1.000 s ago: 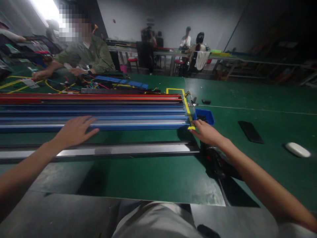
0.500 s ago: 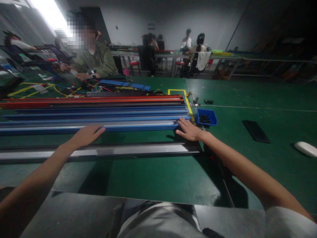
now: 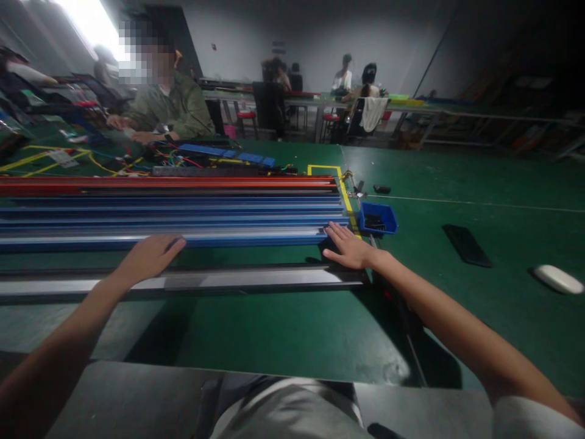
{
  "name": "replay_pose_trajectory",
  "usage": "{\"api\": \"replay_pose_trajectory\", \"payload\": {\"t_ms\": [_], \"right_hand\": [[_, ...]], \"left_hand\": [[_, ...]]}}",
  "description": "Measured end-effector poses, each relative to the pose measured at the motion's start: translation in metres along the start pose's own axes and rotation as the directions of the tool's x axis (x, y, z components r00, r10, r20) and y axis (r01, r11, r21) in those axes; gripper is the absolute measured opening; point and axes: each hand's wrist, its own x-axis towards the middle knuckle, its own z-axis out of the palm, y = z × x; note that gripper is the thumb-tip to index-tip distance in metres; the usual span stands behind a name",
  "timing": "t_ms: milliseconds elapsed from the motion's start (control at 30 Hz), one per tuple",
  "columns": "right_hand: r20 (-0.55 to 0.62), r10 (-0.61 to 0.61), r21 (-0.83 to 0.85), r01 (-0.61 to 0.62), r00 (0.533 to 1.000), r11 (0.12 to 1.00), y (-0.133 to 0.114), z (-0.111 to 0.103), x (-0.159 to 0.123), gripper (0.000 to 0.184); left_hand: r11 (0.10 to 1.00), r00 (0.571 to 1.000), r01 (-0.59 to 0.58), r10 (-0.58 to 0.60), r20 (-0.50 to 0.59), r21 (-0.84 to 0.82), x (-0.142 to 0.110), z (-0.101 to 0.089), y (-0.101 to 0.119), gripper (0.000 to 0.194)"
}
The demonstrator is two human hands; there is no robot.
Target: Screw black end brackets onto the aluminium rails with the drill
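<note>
Several long blue rails (image 3: 256,238) lie side by side across the green table. My right hand (image 3: 350,245) rests with spread fingers at the right end of the nearest blue rail. Farther left, my left hand (image 3: 150,259) lies palm down at the front edge of that same rail, thumb apart; its other fingertips are partly hidden. Between the hands and me, a long dark rail with a pale silvery face (image 3: 256,280) lies parallel to the blue ones. Behind the blue rails are red-orange rails (image 3: 205,182).
A blue bin (image 3: 378,218) with small dark parts stands right of the rails. Farther right lie a dark flat phone-like object (image 3: 466,245) and a white rounded object (image 3: 558,278). Beyond the rails, a co-worker in a green jacket (image 3: 183,110) sits near coloured wires (image 3: 178,157).
The whole view has shifted slightly, so things on the table appear a little lower and farther left. Both hands keep their places at the nearest blue rail.
</note>
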Motion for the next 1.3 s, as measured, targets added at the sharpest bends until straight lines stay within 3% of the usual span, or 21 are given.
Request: {"api": "replay_pose_trajectory", "payload": {"t_ms": [400,633,1300], "right_hand": [[0.057,0.017,-0.004,-0.017,0.998,1.0,-0.013,-0.002,-0.016,0.108],[0.008,-0.032,-0.022,0.032,0.999,0.999,-0.018,0.003,-0.027,0.112],[-0.041,-0.082,-0.028,0.081,0.996,0.996,-0.018,0.009,-0.046,0.067]], "left_hand": [[0.999,0.999,0.033,-0.033,0.041,0.002,-0.012,0.002,-0.007,0.068],[0.999,0.998,0.043,-0.044,0.055,0.022,-0.02,0.009,-0.015,0.07],[0.986,0.98,0.164,-0.165,0.107,0.023,-0.043,0.002,-0.006,0.069]]}}
